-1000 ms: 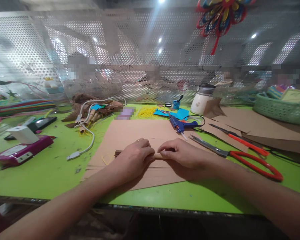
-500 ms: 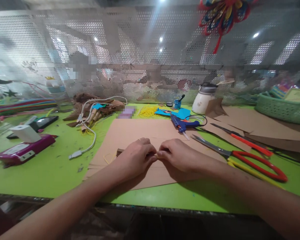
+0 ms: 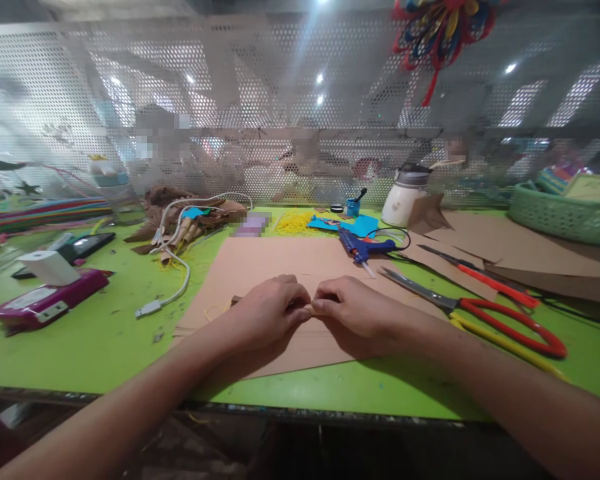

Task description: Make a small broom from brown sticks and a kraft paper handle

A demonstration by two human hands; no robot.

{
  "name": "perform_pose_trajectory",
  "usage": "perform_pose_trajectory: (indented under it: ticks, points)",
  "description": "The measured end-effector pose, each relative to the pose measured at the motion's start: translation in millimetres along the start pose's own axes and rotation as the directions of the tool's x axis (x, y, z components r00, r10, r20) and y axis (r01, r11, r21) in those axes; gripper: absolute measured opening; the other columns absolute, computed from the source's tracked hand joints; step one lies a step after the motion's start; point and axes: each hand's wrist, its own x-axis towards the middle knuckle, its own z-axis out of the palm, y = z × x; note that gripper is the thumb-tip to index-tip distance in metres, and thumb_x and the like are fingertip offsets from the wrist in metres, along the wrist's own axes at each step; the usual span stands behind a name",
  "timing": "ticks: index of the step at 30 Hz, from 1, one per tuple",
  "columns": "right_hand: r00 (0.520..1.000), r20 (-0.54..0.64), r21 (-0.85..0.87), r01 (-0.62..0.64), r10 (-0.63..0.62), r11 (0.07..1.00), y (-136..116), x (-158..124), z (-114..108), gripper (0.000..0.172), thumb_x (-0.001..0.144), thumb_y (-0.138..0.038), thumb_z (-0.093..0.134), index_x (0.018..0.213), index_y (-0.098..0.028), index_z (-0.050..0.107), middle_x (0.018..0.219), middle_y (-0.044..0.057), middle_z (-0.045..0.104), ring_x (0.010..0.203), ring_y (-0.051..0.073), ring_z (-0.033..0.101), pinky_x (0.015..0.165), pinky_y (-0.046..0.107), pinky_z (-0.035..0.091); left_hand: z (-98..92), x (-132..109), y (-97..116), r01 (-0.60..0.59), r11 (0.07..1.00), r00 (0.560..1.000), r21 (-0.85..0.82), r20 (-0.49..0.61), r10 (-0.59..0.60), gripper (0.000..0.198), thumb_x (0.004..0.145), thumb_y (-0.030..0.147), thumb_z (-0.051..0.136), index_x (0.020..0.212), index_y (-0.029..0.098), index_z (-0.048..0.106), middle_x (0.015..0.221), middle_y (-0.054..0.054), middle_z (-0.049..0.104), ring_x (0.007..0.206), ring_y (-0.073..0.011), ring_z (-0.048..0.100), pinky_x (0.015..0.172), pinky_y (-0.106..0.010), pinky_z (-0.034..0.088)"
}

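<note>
My left hand and my right hand meet over a sheet of brown paper on the green table. The fingers of both are closed in a pinch, thumb against forefinger, with the tips nearly touching. Between them shows a small tan piece, mostly covered by the fingers; its kind I cannot make out. A short dark brown strip sticks out behind my left hand, beside a thin yellow thread. Whether the strip joins the piece in my fingers is hidden.
Large scissors lie right of my right hand, with a red-handled cutter beyond. A blue glue gun rests on the paper's far edge. Left are a white cable and a purple power strip. A perforated screen stands behind.
The whole view has shifted slightly. Both hands keep their pinch at almost the same place on the paper, with only a slight movement of the fingers.
</note>
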Motion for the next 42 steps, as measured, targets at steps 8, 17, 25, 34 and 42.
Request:
perform_pose_trajectory:
  ticks: [8, 17, 25, 34, 42]
  points:
    - [0.999, 0.015, 0.006, 0.036, -0.036, 0.999, 2, 1, -2, 0.019, 0.081, -0.021, 0.047, 0.075, -0.016, 0.063, 0.077, 0.005, 0.066, 0.068, 0.014, 0.054, 0.060, 0.024, 0.037, 3.3, -3, 0, -0.008, 0.999, 0.998, -0.049, -0.056, 0.005, 0.027, 0.087, 0.038, 0.045, 0.087, 0.020, 0.065, 0.084, -0.003, 0.062, 0.074, -0.0153, 0.056, 0.061, -0.025, 0.039]
    - [0.999, -0.029, 0.008, 0.039, -0.039, 0.999, 3, 2, 0, 0.019, 0.082, -0.025, 0.046, 0.077, -0.017, 0.063, 0.079, 0.005, 0.066, 0.072, 0.015, 0.055, 0.062, 0.024, 0.038, 0.4, -1, -2, -0.061, 0.997, 0.997, 0.039, -0.053, 0.063, 0.019, 0.086, 0.031, 0.050, 0.088, 0.018, 0.063, 0.084, -0.004, 0.061, 0.074, -0.0145, 0.055, 0.065, -0.025, 0.040]
    - [0.999, -0.039, 0.036, 0.027, -0.026, 0.999, 3, 5, 1, 0.017, 0.076, -0.017, 0.050, 0.072, -0.016, 0.066, 0.072, 0.004, 0.067, 0.067, 0.014, 0.055, 0.059, 0.024, 0.037, 12.0, -2, -8, -0.157, 0.959, 0.978, 0.236, -0.101, 0.185, 0.024, 0.088, 0.027, 0.047, 0.079, 0.016, 0.067, 0.079, -0.007, 0.057, 0.074, -0.0152, 0.053, 0.066, -0.026, 0.041]
    - [0.985, -0.161, -0.005, 0.067, -0.067, 0.998, 12, 3, 9, 0.019, 0.081, -0.024, 0.053, 0.083, -0.017, 0.071, 0.081, 0.005, 0.067, 0.076, 0.016, 0.056, 0.068, 0.026, 0.039, 12.3, -4, -8, -0.233, 0.913, 0.957, 0.335, -0.088, 0.276, 0.025, 0.090, 0.022, 0.042, 0.077, 0.015, 0.063, 0.076, -0.006, 0.054, 0.074, -0.0162, 0.048, 0.064, -0.028, 0.039]
    - [0.989, -0.026, 0.064, 0.146, -0.144, 0.987, 7, -7, -7, 0.023, 0.082, -0.016, 0.049, 0.077, -0.017, 0.071, 0.077, 0.003, 0.067, 0.072, 0.015, 0.056, 0.066, 0.025, 0.040, 15.6, -5, -12, -0.211, 0.943, 0.962, 0.255, -0.114, 0.247, 0.027, 0.091, 0.025, 0.041, 0.078, 0.015, 0.063, 0.079, -0.006, 0.052, 0.075, -0.0154, 0.048, 0.067, -0.027, 0.041]
